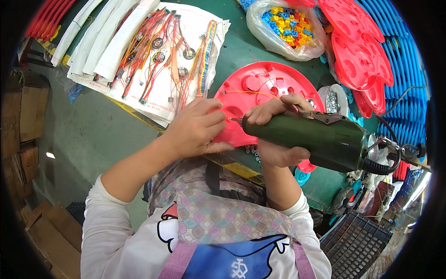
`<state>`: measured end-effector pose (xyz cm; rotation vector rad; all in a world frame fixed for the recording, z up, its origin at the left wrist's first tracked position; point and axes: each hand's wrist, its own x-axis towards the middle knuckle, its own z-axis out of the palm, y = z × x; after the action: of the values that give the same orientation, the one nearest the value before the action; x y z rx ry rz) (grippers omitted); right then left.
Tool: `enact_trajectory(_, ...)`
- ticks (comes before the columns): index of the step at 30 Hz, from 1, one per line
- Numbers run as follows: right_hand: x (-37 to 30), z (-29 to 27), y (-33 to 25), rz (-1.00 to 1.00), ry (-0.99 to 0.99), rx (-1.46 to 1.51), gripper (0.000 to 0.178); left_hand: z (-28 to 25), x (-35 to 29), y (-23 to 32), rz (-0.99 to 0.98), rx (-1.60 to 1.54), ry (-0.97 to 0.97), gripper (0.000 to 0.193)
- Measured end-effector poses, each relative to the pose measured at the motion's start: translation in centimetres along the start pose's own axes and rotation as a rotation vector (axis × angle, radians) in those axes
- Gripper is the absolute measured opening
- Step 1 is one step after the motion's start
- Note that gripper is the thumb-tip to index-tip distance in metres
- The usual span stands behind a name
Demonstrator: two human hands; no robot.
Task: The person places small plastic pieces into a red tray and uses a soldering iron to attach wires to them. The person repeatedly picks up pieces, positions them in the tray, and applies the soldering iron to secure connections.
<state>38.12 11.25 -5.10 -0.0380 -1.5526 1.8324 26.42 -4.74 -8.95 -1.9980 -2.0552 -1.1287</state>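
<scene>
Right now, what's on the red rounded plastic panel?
A thin yellow wire lies on the panel; the left hand touches its edge. What the right hand and green cylindrical tool cover is hidden.

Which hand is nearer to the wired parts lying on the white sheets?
Left. The left hand, at the left edge of the red shell, is just below and right of the wired parts; the right hand, around the green power tool, is farther right.

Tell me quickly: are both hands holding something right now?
Left hand: fingers bent, at the red rounded plastic shell's edge; grip unclear.
Right hand: closed, holding the dark-green cylindrical power tool.
</scene>
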Motion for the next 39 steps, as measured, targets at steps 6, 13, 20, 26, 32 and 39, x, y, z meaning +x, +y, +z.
enact_trajectory(6, 0.1, 0.5, -0.2, 0.014, 0.025, -0.035, 0.1, 0.0, 0.0, -0.1, -0.003, 0.02, -0.003, 0.043)
enact_trajectory(13, 0.1, 0.2, -0.1, -0.041, -0.022, 0.037, 0.101, 0.1, 0.0, -0.1, -0.008, 0.014, 0.007, 0.043)
enact_trajectory(20, 0.3, 0.2, 0.0, 0.047, -0.044, -0.039, 0.1, 0.2, -0.1, -0.2, -0.009, 0.006, 0.012, 0.044)
enact_trajectory(26, 0.8, -0.2, 1.1, 0.024, -0.231, -0.056, 0.091, 0.3, -0.2, 0.0, -0.005, 0.017, 0.027, 0.042)
enact_trajectory(32, 1.7, 0.3, -0.1, 0.141, -0.289, -0.029, 0.092, 0.3, -0.2, 0.2, -0.016, 0.019, 0.021, 0.042)
enact_trajectory(39, -0.4, -6.2, -7.0, -0.344, 0.339, -0.301, 0.111, -0.9, 0.1, 1.2, -0.038, 0.078, 0.05, 0.049)
